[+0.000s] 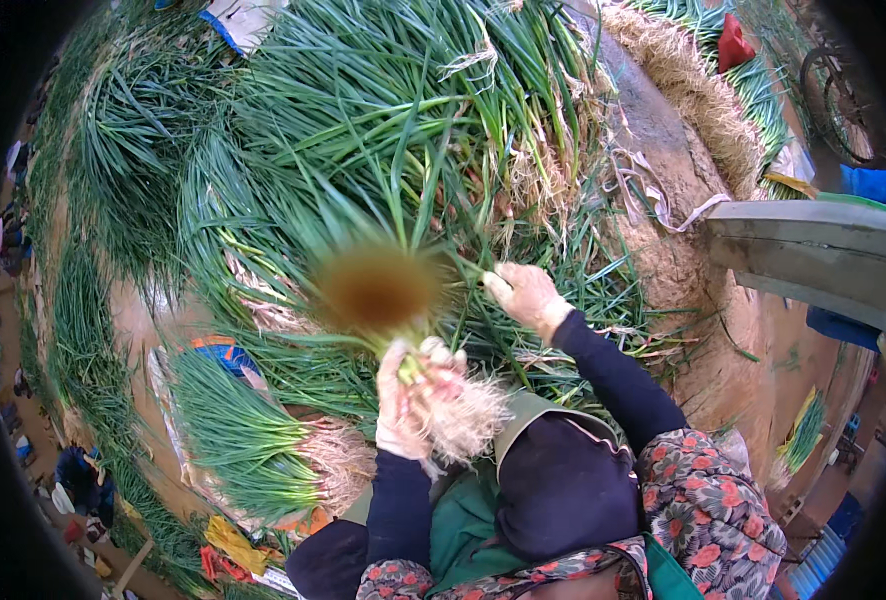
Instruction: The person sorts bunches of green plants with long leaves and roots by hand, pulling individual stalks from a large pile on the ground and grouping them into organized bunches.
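In a pale glove, my left hand point(405, 409) is closed around a bunch of green onions point(454, 405), its whitish roots hanging toward my lap. A brown blurred spot in the view covers part of the stalks above it. My right hand point(522, 296), also gloved, is up and to the right of that bunch, its fingers pinched on a thin green leaf point(467, 262). Beyond both hands spreads a large heap of green onions point(353, 97) with roots toward the right. Loose leaves lie under my right hand.
A tidy stack of green onions point(255, 450) lies on a sheet at lower left. More piles point(128, 142) extend along the left. At right are a grey beam point(803, 232), a pale cloth strip point(657, 195) and a long row of rooted onions point(690, 90). People sit far left.
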`<action>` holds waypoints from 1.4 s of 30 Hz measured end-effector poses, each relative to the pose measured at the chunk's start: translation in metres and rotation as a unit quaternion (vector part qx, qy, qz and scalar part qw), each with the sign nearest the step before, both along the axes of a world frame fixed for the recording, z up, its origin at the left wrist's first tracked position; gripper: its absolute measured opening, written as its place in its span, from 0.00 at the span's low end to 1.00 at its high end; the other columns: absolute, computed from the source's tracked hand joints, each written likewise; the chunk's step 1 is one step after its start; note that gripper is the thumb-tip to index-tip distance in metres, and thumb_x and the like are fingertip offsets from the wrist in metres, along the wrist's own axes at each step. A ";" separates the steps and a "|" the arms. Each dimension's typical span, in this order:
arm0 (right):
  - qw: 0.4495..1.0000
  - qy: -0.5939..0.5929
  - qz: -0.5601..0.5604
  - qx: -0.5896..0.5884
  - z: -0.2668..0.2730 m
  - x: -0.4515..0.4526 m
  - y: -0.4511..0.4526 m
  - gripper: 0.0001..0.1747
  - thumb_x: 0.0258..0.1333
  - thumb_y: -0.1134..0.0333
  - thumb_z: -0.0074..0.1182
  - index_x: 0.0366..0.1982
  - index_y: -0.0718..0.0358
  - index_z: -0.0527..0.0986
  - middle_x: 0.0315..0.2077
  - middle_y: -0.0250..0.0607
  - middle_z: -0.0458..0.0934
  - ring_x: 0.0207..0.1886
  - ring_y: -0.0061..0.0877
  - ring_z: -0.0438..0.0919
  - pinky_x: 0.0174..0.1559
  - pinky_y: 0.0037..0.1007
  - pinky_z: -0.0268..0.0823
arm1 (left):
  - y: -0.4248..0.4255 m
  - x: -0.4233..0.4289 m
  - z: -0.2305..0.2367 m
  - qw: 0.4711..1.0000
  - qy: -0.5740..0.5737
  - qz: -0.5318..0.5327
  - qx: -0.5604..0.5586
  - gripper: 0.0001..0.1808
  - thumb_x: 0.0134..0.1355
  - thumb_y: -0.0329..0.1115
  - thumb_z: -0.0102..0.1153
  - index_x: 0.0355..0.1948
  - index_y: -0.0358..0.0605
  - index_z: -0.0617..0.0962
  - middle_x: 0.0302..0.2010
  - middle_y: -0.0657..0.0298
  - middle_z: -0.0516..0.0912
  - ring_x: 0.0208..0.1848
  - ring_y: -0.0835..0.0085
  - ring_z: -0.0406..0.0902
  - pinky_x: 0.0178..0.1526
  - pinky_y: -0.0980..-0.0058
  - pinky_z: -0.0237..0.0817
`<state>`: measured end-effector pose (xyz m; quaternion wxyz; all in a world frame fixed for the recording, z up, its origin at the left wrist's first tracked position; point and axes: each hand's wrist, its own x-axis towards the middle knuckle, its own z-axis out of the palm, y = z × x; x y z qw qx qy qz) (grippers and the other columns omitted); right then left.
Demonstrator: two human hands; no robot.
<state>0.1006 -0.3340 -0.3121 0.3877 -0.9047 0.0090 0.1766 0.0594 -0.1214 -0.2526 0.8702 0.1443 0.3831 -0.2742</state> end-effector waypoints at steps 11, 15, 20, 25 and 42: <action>0.993 0.062 -0.080 -0.055 -0.026 0.019 -0.065 0.20 0.59 0.53 0.45 0.39 0.61 0.76 0.32 0.55 0.80 0.40 0.46 0.79 0.43 0.46 0.69 | 0.031 0.007 0.022 0.922 -0.253 0.175 -0.236 0.22 0.61 0.39 0.57 0.51 0.38 0.69 0.27 0.68 0.72 0.31 0.75 0.70 0.53 0.61 0.65; 0.984 0.056 -0.082 -0.150 -0.039 0.076 -0.045 0.20 0.61 0.53 0.42 0.36 0.61 0.77 0.33 0.53 0.80 0.40 0.45 0.79 0.45 0.44 0.69 | 0.007 0.009 0.020 0.987 -0.127 0.099 -0.011 0.18 0.63 0.39 0.55 0.49 0.39 0.68 0.28 0.68 0.73 0.34 0.72 0.73 0.56 0.60 0.66; 0.974 -0.124 0.039 -0.184 0.014 0.006 0.012 0.15 0.59 0.55 0.47 0.29 0.58 0.73 0.13 0.42 0.74 0.17 0.37 0.77 0.18 0.37 0.69 | -0.006 0.019 0.005 0.988 -0.107 -0.034 0.104 0.22 0.61 0.37 0.56 0.53 0.39 0.69 0.44 0.52 0.79 0.45 0.56 0.79 0.52 0.54 0.71; 0.958 0.038 0.283 -0.038 0.048 -0.004 0.019 0.16 0.54 0.58 0.52 0.46 0.50 0.74 0.27 0.41 0.79 0.28 0.39 0.80 0.32 0.37 0.73 | -0.004 0.012 0.001 0.972 -0.158 -0.093 0.145 0.25 0.60 0.40 0.54 0.54 0.37 0.68 0.46 0.46 0.79 0.38 0.55 0.81 0.39 0.56 0.77; 0.909 0.090 0.312 -0.263 -0.021 -0.107 -0.095 0.08 0.53 0.63 0.49 0.28 0.58 0.76 0.21 0.40 0.79 0.25 0.35 0.81 0.26 0.37 0.72 | 0.032 0.000 0.002 0.952 -0.199 0.089 -0.214 0.24 0.67 0.45 0.48 0.58 0.42 0.65 0.34 0.67 0.75 0.48 0.66 0.74 0.65 0.43 0.52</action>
